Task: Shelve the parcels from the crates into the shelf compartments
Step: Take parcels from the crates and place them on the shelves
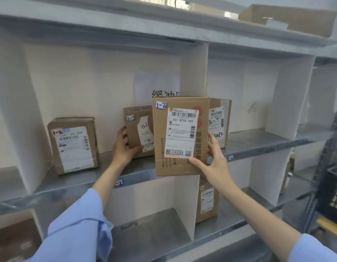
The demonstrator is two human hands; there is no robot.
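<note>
Cardboard filled the head view: a tall parcel (180, 136) marked 1-2 was held upright in front of the metal shelf (78, 184), its lower edge below the shelf lip, before the white divider (194, 72). The right hand (215, 163) clasped its right edge, thumb on the front face. The left hand (126, 146) gripped the left side of a smaller parcel (138, 131) standing in the same compartment, just behind the tall one. Further left in that compartment stood another parcel (73, 145), also marked 1-2. A labelled box (219, 121) sat beyond the divider, and one more (207, 203) on the shelf below. A black crate (334, 195) showed at the right edge.
</note>
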